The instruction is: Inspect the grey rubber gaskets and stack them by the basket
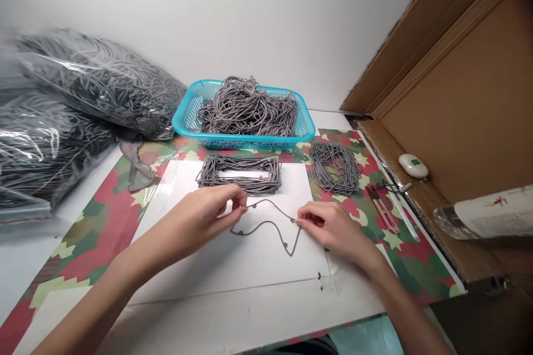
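Note:
A thin grey rubber gasket [266, 223], a closed loop with small round tabs, hangs slack between my two hands over white paper [208, 266]. My left hand [216, 208] pinches its upper left part between thumb and fingertips. At the upper right corner, my right hand [327, 224] pinches the same loop. The lower side of the loop sags in a wave, with a point at lower right. Just beyond my hands lies a rectangular stack of similar grey gaskets [239, 182], its middle open to the paper.
A blue plastic basket [250, 143] heaped with grey gaskets stands behind. To the right are a round pile of gaskets [335, 169], pink-handled snips [383, 211] and a white pen-like stick [406, 216]. Filled clear bags [104, 83] crowd the left; a cardboard wall [458, 66] bounds the right.

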Available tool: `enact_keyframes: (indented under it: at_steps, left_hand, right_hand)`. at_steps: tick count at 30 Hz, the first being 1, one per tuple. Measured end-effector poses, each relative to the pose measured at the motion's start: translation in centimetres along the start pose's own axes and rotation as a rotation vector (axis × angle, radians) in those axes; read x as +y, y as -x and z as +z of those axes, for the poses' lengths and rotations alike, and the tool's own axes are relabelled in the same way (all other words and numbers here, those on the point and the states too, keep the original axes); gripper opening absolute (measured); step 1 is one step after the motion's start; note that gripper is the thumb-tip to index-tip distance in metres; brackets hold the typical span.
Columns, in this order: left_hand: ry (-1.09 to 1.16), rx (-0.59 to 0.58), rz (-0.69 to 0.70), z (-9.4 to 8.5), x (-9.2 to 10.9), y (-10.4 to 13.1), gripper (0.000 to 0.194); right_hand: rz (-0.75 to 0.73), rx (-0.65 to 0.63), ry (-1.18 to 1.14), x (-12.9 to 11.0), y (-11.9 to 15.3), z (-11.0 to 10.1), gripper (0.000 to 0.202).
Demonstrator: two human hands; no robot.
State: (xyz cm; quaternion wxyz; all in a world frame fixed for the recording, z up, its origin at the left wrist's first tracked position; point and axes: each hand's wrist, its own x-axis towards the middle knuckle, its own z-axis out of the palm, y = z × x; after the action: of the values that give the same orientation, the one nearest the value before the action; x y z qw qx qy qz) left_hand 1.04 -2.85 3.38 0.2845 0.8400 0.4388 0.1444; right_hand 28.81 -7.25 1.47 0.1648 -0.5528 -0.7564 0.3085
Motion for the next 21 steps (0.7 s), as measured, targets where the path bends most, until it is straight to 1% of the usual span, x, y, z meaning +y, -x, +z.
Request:
enact_keyframes:
  at_steps: [2, 5, 7, 10, 12, 14, 16, 18, 21]
  left_hand:
    - [0.058, 0.057, 0.05, -0.3, 0.2, -0.1, 0.019]
    - [0.173, 0.14, 0.066, -0.6, 0.4, -0.2, 0.019]
    - [0.247, 0.2, 0.063, -0.7, 0.3, -0.2, 0.018]
    - [0.333, 0.301, 0.048, -0.8, -0.1, -0.3, 0.017]
    - [0.408, 0.392, -0.007, -1.0, -0.5, -0.5, 0.018]
    - [0.52, 0.483, -0.1, -1.2, -0.7, -0.7, 0.019]
    - [0.647, 0.542, -0.2, -1.5, -0.9, -0.8, 0.023]
    - [0.708, 0.575, -0.272, -1.7, -1.2, -1.0, 0.028]
    - [0.651, 0.607, -0.305, -1.9, -1.7, -1.4, 0.027]
  right_hand:
    - [-0.049, 0.042, 0.009, 0.0, -0.2, 0.1, 0.018]
    - [-0.054, 0.115, -0.016, -0.1, -0.5, 0.2, 0.015]
    - [-0.031, 0.167, -0.146, -0.3, -0.8, 0.3, 0.014]
    - [0.003, 0.228, -0.486, -1.0, -1.6, 0.1, 0.019]
    - [0.044, 0.238, -0.722, -1.6, -2.2, -0.2, 0.023]
    - [0.109, 0.208, -0.93, -2.3, -2.9, -0.6, 0.027]
    - [0.169, 0.163, -1.093, -3.0, -3.7, -1.1, 0.03]
    - [0.19, 0.136, -1.158, -3.8, -4.5, -1.6, 0.032]
    - [0.193, 0.15, -1.094, -4.5, -6.0, -2.1, 0.036]
